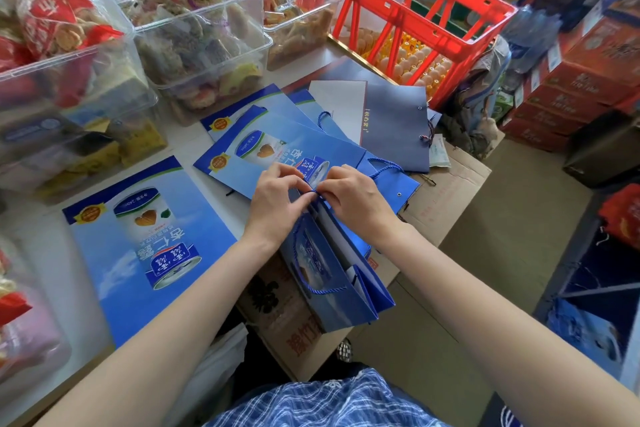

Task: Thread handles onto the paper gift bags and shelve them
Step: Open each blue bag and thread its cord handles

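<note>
The left hand (pixel 277 199) and the right hand (pixel 351 198) are both pinching the blue cord handle (pixel 313 191) with curled fingertips, meeting at the top edge of a blue paper gift bag (pixel 332 274). That bag is lying over a cardboard box (pixel 446 204), just beside flat bags (pixel 149 236) spread on the table.

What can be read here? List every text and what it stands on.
"杏仁露", upside down, on the flat bag.
The same print on the stacked bag, partly hidden.
Can script and gold seals on both bags: too blurred.
Gold line on the dark bag: too small.
Red print on the box: too blurred.
</note>
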